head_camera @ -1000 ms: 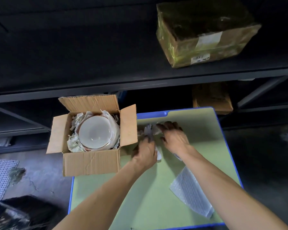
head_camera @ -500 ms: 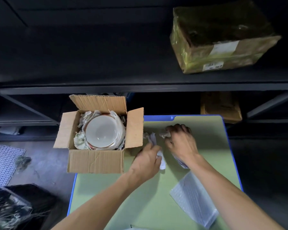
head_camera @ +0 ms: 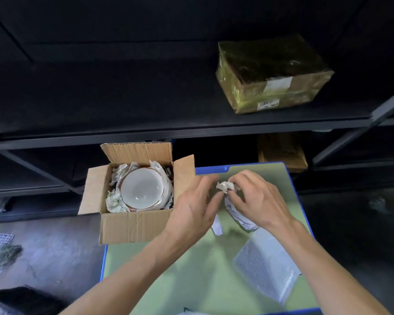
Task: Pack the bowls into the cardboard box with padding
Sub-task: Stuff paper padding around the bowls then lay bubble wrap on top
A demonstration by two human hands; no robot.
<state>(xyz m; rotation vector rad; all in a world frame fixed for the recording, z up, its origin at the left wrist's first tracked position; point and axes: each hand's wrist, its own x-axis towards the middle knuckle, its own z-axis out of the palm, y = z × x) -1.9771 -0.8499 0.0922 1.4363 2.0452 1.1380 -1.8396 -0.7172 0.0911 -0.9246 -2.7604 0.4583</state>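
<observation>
1. Dark metal shelving [head_camera: 191,130] backs a green tabletop with a blue edge [head_camera: 191,280], and the work happens at the table's far end.
2. Right hand [head_camera: 262,201]: its fingers are curled around a wad of crumpled white paper [head_camera: 225,186], pinching the top of it just above the table.
3. Left hand [head_camera: 191,212]: its fingers reach in against the same wad from the other side, so both hands appear to be bunching or shaping it. Whether the left hand fully grips it I cannot tell.
4. A loose scrap of paper [head_camera: 217,226] lies on the table under the hands, and a flat sheet of bubble wrap [head_camera: 266,264] lies nearer, beside the right forearm, untouched.
5. Cardboard box [head_camera: 134,221]: it stands on the table's left far corner, just beside the left hand, all flaps open. A white bowl [head_camera: 141,189] sits upright inside; edges below its rim suggest a stack, though I cannot count them. Crumpled paper padding [head_camera: 115,198] fills the gaps on the left, back and right.
6. Progress, as I judge it: the bowls are already in the box with side padding placed. What seems left is laying padding on top, probably this wad and perhaps the bubble wrap, then closing the flaps.
7. A tape-wrapped parcel [head_camera: 271,76] sits on the upper shelf, and another brown carton [head_camera: 282,153] below it; neither is part of the job.
</observation>
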